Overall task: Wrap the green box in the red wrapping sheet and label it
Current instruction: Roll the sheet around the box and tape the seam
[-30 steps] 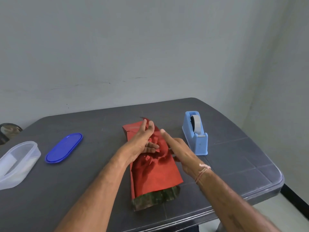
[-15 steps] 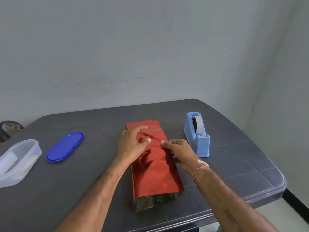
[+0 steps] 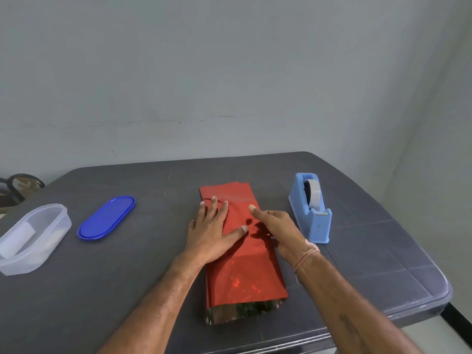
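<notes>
A red wrapping sheet lies folded around the green box in the middle of the dark grey table, with its long side running from near to far. The box shows only at the near end, where the sheet stands open and a strip of dark green sits inside the shiny edge. The far end of the sheet lies flat on the table.

The left hand rests palm down on the left part of the sheet's top. Its grip is apart: the fingers are straight and spread, pointing to the far side, and the thumb reaches right across the red surface. The right hand sits at the right edge of the wrapped box, thumb stretched out over the top. Its other fingers are mostly hidden behind the hand, so whether this grip is clamped on the sheet cannot be told. A thin thread band circles the right wrist.

A light blue tape dispenser stands just right of the right hand, apart from the sheet. Well to the left lies a blue oval lid, and farther left, at the table's edge, a clear plastic container with something white inside.
</notes>
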`<state>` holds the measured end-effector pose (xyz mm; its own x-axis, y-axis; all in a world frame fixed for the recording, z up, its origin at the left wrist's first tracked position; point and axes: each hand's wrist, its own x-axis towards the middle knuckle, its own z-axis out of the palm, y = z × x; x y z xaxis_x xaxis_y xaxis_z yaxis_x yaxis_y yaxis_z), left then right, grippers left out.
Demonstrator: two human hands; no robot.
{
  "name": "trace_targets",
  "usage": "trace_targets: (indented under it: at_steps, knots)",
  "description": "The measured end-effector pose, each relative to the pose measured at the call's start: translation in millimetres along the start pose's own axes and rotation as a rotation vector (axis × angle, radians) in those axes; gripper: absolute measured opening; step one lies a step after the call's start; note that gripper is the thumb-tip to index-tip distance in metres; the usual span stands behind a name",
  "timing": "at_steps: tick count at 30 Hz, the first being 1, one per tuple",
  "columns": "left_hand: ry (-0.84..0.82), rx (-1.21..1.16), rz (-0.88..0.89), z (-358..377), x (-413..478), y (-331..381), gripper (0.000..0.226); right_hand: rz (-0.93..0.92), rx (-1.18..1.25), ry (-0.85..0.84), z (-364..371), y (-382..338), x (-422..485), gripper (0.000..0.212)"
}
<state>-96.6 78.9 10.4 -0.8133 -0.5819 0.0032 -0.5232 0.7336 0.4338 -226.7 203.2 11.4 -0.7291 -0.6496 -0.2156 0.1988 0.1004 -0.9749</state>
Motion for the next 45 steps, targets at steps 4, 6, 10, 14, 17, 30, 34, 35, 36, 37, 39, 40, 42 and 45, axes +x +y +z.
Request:
trace_targets:
  at_steps: [4, 6, 10, 14, 17, 30, 34, 35, 36, 37, 39, 40, 42, 45]
  knots:
    - [-0.005, 0.015, -0.004, 1, 1, -1, 0.095, -0.017, -0.015, 0.035, 9, -10, 15, 0.035]
    - [0.004, 0.003, -0.008, 0, 2, -1, 0.098, -0.006, -0.076, 0.047, 13, -11, 23, 0.036]
    - [0.010, -0.040, 0.003, 1, 2, -3, 0.106, 0.048, -0.142, 0.046, 12, -7, 32, 0.033]
    - [0.221, -0.374, 0.003, -10, 17, -21, 0.089, 0.060, -0.147, 0.068, 10, -5, 39, 0.032]
    - [0.353, -0.604, -0.147, -22, 47, -37, 0.055, 0.052, -0.166, 0.066, 10, -2, 42, 0.032]
    - [-0.018, -0.786, -0.356, -48, 115, -70, 0.020, 0.025, -0.171, 0.045, 7, 4, 52, 0.035]
    - [-0.030, -0.808, -0.339, -47, 129, -77, 0.015, 0.020, -0.174, 0.044, 7, 3, 51, 0.038]
    - [-0.028, -0.832, -0.338, -46, 132, -78, 0.013, 0.021, -0.173, 0.046, 7, 3, 50, 0.040]
    - [-0.038, -0.859, -0.342, -46, 135, -78, 0.013, 0.019, -0.170, 0.045, 7, 3, 50, 0.040]
    - [-0.061, -0.887, -0.349, -46, 138, -77, 0.013, 0.015, -0.167, 0.045, 6, 4, 50, 0.039]
    - [-0.119, -0.937, -0.358, -44, 143, -76, 0.015, 0.009, -0.162, 0.051, 6, 5, 50, 0.035]
    - [-0.146, -0.969, -0.360, -43, 146, -77, 0.014, 0.007, -0.159, 0.055, 6, 6, 50, 0.034]
    - [-0.156, -1.042, -0.382, -39, 150, -78, 0.012, 0.006, -0.159, 0.060, 6, 7, 51, 0.032]
    - [-0.061, -1.177, -0.425, -31, 153, -75, 0.015, 0.012, -0.140, 0.052, 7, 5, 49, 0.028]
